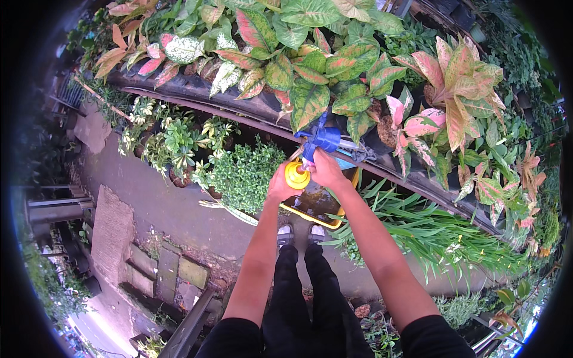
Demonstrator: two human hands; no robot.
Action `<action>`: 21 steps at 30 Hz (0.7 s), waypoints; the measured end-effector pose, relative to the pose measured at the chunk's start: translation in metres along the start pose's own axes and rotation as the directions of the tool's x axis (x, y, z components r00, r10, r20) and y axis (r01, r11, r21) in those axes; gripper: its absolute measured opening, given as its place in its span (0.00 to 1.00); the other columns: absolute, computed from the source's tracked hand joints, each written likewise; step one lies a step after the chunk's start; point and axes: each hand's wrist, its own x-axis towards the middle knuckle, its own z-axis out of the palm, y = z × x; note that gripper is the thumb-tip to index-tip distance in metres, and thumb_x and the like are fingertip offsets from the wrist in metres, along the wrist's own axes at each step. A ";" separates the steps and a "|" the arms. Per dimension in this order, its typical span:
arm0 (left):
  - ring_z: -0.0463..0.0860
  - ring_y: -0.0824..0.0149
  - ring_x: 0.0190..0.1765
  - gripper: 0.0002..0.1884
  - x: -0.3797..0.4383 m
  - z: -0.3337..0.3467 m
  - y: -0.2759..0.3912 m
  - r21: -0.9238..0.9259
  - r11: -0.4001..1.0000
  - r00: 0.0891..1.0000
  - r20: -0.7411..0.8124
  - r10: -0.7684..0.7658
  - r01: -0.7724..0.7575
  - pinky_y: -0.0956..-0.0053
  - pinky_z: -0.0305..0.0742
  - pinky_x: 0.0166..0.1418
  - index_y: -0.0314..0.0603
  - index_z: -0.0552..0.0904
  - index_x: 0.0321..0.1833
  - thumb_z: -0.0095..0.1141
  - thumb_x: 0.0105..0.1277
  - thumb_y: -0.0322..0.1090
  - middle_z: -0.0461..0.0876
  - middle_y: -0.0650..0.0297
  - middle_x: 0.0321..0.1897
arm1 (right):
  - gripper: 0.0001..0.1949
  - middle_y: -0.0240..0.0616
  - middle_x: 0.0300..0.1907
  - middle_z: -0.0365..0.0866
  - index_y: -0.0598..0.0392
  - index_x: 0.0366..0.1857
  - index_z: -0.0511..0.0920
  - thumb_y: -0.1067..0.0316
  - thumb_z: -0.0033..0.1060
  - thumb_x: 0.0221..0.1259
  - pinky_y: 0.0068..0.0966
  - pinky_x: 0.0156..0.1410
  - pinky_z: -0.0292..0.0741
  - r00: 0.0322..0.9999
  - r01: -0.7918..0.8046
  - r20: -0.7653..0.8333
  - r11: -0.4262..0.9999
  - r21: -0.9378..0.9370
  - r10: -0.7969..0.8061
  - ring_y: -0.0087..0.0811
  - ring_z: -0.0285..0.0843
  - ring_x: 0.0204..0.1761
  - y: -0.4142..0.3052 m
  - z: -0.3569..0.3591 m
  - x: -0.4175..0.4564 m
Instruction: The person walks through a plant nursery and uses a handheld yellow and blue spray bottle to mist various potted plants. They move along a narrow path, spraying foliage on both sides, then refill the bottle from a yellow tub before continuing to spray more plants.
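Observation:
My left hand (279,183) is wrapped around a yellow round plastic container (297,175), whose stepped top faces up. Against its upper right side is my right hand (329,169), gripping a blue plastic sprayer head (323,138). A pale clear part shows between the sprayer head and the yellow top; whether the two are joined is hard to tell. Both hands are close together above a yellow-rimmed basin (329,223) of dark water. Just beyond the sprayer head lies the edge of a plant bench (264,124).
Potted aglaonemas (309,67) with red and green leaves crowd the bench. A small-leaved bush (248,174) stands left of the basin, and long strap-leaved plants (416,223) spread at right. A grey cloth (363,154) hangs on the bench edge. Concrete path (179,206) runs left.

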 end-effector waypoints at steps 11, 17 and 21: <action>0.81 0.51 0.67 0.56 0.003 0.000 -0.001 -0.041 0.999 1.000 -0.017 0.025 -0.026 0.58 0.77 0.72 0.45 0.68 0.73 0.88 0.36 0.39 0.81 0.55 0.64 | 0.31 0.53 0.67 0.74 0.57 0.69 0.65 0.69 0.67 0.61 0.50 0.67 0.76 1.000 0.004 -0.026 1.000 0.027 -0.003 0.59 0.75 0.66 0.011 0.008 0.001; 0.80 0.51 0.68 0.57 0.005 -0.001 0.000 0.010 0.999 0.999 -0.012 0.046 -0.046 0.57 0.77 0.72 0.45 0.67 0.73 0.88 0.35 0.40 0.80 0.54 0.65 | 0.30 0.53 0.67 0.74 0.56 0.68 0.65 0.70 0.66 0.61 0.51 0.66 0.76 1.000 -0.016 -0.006 1.000 0.011 0.016 0.59 0.76 0.65 0.011 0.007 0.001; 0.80 0.50 0.68 0.58 0.005 -0.003 0.002 0.007 0.998 0.998 -0.007 0.065 -0.065 0.57 0.77 0.72 0.45 0.66 0.73 0.88 0.35 0.40 0.80 0.54 0.64 | 0.32 0.53 0.68 0.73 0.55 0.70 0.64 0.70 0.66 0.61 0.51 0.66 0.77 1.000 -0.008 -0.016 1.000 0.025 0.008 0.60 0.77 0.64 0.011 0.009 0.001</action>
